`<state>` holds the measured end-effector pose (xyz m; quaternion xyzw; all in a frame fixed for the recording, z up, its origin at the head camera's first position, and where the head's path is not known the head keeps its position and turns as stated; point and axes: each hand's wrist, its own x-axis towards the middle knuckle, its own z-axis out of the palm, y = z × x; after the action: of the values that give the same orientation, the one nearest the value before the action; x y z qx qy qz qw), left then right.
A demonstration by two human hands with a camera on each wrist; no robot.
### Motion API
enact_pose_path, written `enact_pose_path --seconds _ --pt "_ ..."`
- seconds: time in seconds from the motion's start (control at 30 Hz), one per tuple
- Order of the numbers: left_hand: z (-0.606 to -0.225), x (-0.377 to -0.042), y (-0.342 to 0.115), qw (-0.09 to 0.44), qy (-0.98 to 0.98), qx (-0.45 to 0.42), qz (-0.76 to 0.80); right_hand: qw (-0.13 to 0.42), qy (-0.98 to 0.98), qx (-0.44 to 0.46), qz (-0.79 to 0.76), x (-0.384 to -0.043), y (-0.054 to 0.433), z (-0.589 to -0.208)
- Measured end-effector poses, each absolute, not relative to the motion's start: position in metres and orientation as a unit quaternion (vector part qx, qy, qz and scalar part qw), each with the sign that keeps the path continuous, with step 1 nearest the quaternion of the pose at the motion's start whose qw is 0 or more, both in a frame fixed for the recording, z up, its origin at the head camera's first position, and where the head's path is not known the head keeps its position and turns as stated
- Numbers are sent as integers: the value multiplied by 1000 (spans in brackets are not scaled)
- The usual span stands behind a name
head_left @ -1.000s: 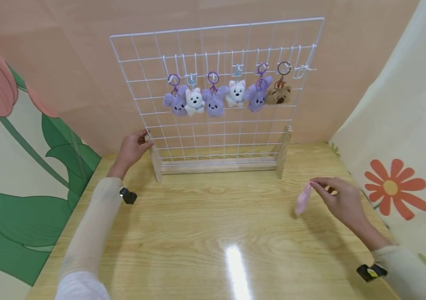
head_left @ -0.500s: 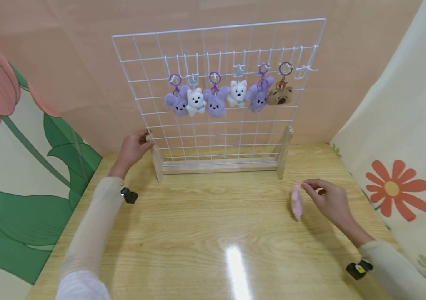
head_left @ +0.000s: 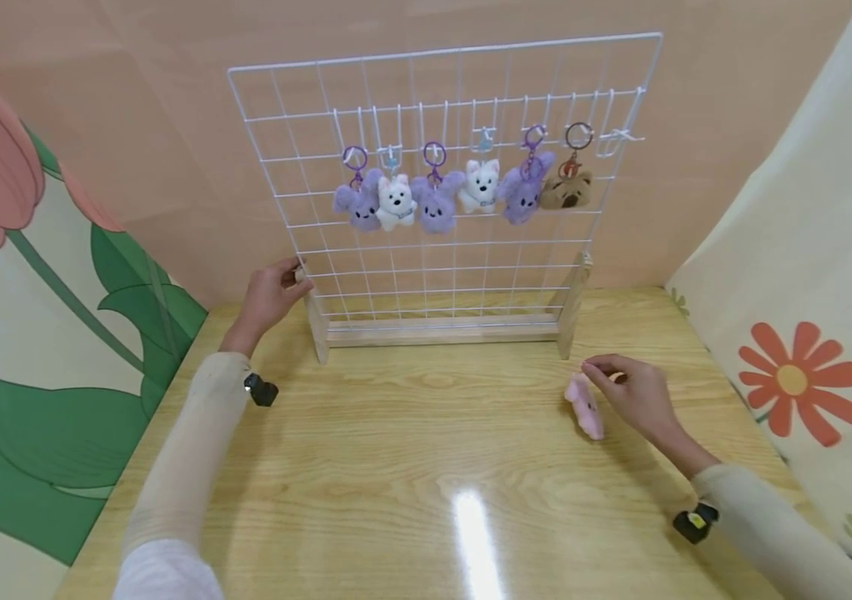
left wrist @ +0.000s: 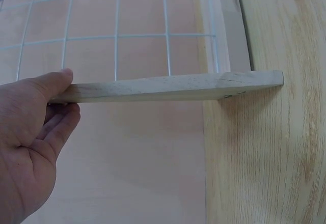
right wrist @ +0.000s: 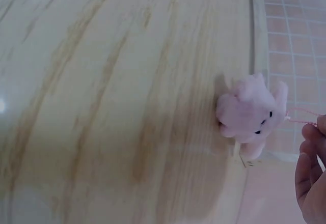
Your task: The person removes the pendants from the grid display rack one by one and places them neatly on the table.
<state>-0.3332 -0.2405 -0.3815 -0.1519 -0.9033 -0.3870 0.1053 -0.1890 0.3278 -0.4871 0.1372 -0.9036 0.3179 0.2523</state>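
My left hand [head_left: 270, 296] pinches the top of the rack's left wooden upright [left wrist: 168, 87], thumb on one face and fingers on the other. My right hand [head_left: 632, 392] holds a pink plush keychain [right wrist: 249, 113] by its thin pink cord, between thumb and fingertips; the plush dangles below, just above the table or touching it, I cannot tell which. The white wire grid rack [head_left: 444, 54] carries a row of plush keychains on hooks: purple ones such as this purple plush [head_left: 437, 204], white dogs like this white plush dog [head_left: 396, 202], and a brown bear [head_left: 567, 192] at the right.
An unoccupied white hook [head_left: 609, 137] sits at the grid's right end. The wood-grain table [head_left: 396, 433] stretches in front of the rack. A peach backdrop [head_left: 133, 167] stands behind it, with a flower-printed curtain [head_left: 779, 250] on the right.
My right hand has moved left toward the rack with the pink plush keychain, which has swung and turned on its cord. My left hand has kept its hold on the upright.
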Motion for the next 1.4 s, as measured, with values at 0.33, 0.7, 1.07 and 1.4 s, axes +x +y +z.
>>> enact_pose_path --seconds 0.33,0.7,1.07,1.4 --pt "-382 -332 -242 99 -905 -148 -387 209 -914 154 313 -199 316 -501" --pt "-383 -332 -241 100 -908 -145 -379 168 -928 130 305 -204 308 -507" --pt "-383 -334 -240 102 -909 -142 -377 171 -936 125 282 -207 307 -501" --pt "-383 -335 -241 103 -909 -144 -378 208 -924 164 276 -206 309 -461"
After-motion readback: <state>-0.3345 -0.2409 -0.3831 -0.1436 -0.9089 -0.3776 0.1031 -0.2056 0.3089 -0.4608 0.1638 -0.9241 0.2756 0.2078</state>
